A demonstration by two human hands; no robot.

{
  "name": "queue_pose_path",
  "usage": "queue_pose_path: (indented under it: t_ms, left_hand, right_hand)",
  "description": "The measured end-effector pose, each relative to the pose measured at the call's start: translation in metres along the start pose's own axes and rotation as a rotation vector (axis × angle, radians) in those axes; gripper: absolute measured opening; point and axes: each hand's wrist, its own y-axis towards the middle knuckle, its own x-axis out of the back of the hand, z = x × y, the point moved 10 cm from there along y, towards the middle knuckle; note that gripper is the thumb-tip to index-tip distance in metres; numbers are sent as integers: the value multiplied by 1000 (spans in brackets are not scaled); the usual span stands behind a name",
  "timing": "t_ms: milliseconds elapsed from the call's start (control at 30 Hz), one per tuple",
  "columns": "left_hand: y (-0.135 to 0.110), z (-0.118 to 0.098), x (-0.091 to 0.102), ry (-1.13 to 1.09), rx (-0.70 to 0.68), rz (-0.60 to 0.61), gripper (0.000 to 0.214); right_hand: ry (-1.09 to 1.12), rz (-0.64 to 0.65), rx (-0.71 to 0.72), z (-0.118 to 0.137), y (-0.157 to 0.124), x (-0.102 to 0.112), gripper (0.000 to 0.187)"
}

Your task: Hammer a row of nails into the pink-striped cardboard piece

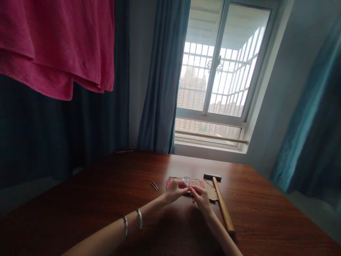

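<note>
Fingers of the left hand (173, 190) and of the right hand (201, 200) come close together just below the centre of the frame, each thumb and forefinger drawn in toward a pinch; whether a slim nail is caught between the tips is too small to tell. They are at the near edge of a flat tan piece with red-pink patterned patches (197, 183), which lies on the glossy reddish-brown wood-grain surface (112, 192). Its long axis runs from left to right, slanting slightly down toward the right of the frame, and the hands hide part of its near side. Several thin dark nails (187, 179) stand roughly upright in a short row just beyond the fingertips, their shafts pointing toward the top of the frame. Beside the piece's right end lies a hammer with a dark metal head and a pale wooden handle (223, 206), the head toward the window, the handle slanting to the lower right. Left of the hands, two loose short metal nails (154, 185) lie side by side, pointing from upper left to lower right. Two silver-coloured bracelets (140, 219) circle the left forearm.
</note>
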Motion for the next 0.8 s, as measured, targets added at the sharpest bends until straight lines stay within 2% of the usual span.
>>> queue_pose_path:
  t_ms: [167, 400, 533, 667, 800]
  left_hand:
    - [4, 0, -1, 70, -48, -39, 24]
    - [6, 4, -7, 115, -93, -18, 25]
    - [14, 8, 12, 114, -86, -154, 27]
    - [30, 36, 42, -144, 72, -357, 36]
    - [52, 65, 46, -481, 168, -438, 45]
  right_hand:
    - [-16, -33, 24, 7, -2, 4, 36]
    - [-58, -79, 35, 8, -2, 10, 36]
    - [-86, -179, 17, 8, 11, 29, 40]
    - [-185, -232, 32, 6, 35, 45, 45]
    - [-323, -197, 106, 4, 57, 41, 38]
